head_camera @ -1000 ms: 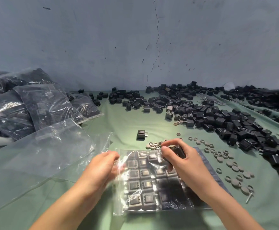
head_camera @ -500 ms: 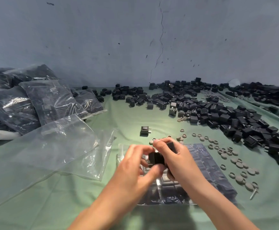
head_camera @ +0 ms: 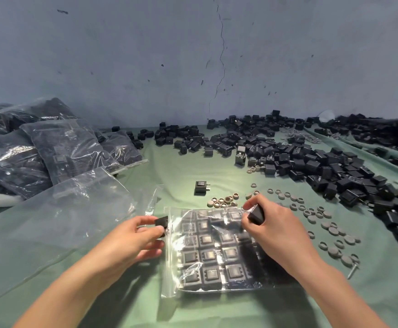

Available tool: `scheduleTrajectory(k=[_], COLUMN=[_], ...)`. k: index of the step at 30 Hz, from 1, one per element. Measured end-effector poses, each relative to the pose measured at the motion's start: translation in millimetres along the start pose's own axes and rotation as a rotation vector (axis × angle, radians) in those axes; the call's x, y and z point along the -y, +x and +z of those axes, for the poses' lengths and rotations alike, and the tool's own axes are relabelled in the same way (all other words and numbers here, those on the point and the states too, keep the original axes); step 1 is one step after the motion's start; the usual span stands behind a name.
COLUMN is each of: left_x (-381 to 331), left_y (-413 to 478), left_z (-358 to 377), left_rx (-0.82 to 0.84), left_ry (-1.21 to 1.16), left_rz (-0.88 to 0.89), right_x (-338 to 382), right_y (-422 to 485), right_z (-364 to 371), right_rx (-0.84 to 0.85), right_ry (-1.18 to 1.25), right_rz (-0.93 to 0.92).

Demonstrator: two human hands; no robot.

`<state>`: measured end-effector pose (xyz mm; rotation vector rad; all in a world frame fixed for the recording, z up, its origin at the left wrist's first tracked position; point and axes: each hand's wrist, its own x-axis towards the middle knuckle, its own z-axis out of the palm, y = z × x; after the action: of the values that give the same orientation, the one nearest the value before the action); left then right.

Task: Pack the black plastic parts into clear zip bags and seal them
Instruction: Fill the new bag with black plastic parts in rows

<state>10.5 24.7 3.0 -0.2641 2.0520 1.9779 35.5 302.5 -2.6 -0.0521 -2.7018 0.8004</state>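
Packed bags [head_camera: 51, 150] fill the upper left, with empty bags [head_camera: 63, 221] below them. The left hand [head_camera: 127, 245] pinches a part [head_camera: 162, 221] at the left edge of the centre bag [head_camera: 207, 254], which holds gridded black squares. The right hand [head_camera: 280, 233] grips another part [head_camera: 257, 214] over the bag's top right. Rings [head_camera: 323, 223] and the pile [head_camera: 323, 166] crowd the right, and bare cloth [head_camera: 181, 176] lies above.

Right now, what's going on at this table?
A person packs black plastic parts into a clear zip bag on the green cloth, lined with rows of parts. The left hand pinches one part at the bag's left edge; the right hand grips a second part over its far right corner. Loose parts pile to the right, filled bags to the left.
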Motion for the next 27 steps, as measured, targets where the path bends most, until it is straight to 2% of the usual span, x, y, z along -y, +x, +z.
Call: scheduleTrajectory(k=[8,12,19,27], left_x=[4,6,-3,-2], left_y=[8,8,6,-7], left_z=[34,38,27,46], left_rx=[0.079,0.018,-0.081,0.171], left_ry=[0.045,0.086,-0.118,-0.425], left_rz=[0.062,0.093,0.049,-0.014], right_x=[-1,-1,-3,-5], right_y=[-5,-4,-3,-3], right_z=[7,9,11,13], right_rx=[0.023,0.013,0.005,0.006], right_ry=[-0.124,-0.131,-0.136,-0.127], right_rz=[-0.066,-0.068,-0.062,-0.061])
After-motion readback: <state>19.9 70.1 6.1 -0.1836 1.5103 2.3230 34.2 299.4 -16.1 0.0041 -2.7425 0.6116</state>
